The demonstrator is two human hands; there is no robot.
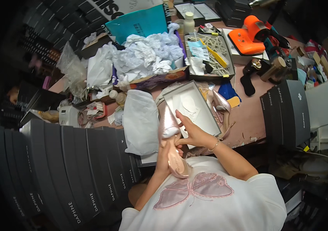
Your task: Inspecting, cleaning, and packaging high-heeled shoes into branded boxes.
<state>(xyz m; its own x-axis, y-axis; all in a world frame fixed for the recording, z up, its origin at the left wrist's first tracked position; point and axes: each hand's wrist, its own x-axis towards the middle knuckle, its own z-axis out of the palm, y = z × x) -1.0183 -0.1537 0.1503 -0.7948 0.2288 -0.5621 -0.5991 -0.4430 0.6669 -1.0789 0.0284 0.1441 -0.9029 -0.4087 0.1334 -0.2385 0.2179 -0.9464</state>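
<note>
One shoe [176, 158] in left hand [164, 154], right hand [194, 134] spread beside it

Shoe sits at chest, toe away, stuffing [170, 133] in toe. Left wraps its middle; right's contact unclear. I'd support the sole, go light on the shiny upper. Bag [141, 122] left, box [207, 122] right, second shoe [221, 101] beyond box.

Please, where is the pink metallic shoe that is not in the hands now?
In the head view, the other pink metallic shoe lies right of centre, on the table, beside the open box.
</note>
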